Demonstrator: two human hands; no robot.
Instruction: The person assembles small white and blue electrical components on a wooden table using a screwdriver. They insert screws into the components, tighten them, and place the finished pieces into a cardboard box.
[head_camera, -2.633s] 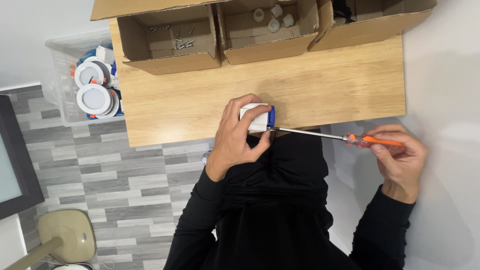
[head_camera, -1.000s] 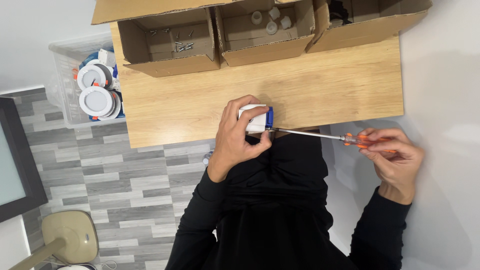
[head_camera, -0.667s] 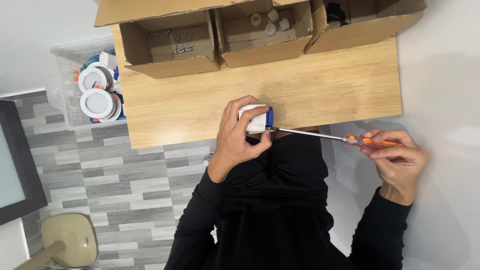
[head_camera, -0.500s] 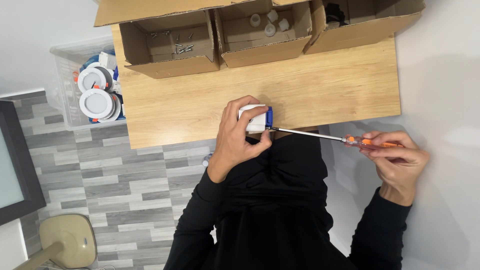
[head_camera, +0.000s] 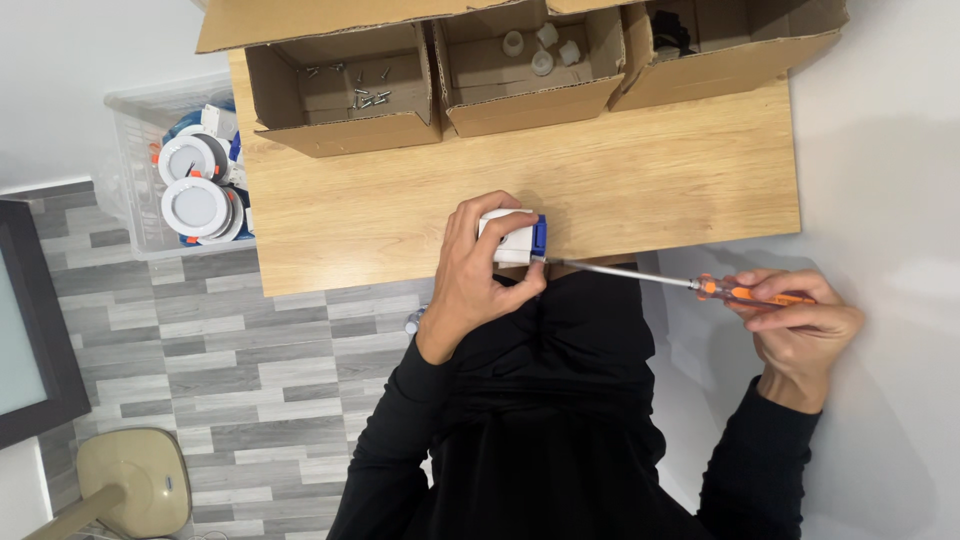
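Screwdriver tip at white-blue fitting — hands gripping both.

The light oak-grain wooden tabletop shows fine pale streaks running along its length. On it stand three plain brown corrugated cardboard boxes, the leftmost holding small silvery metal screws and the middle one holding small white plastic caps. The left hand wraps a small white plastic block with a bright blue end. The right hand grips a screwdriver with a translucent orange handle and shiny steel shaft. Both sleeves and the lap are solid black. The floor of grey wood-look planks alternates light and dark strips. A clear plastic bin holds round white discs with orange and blue bits.
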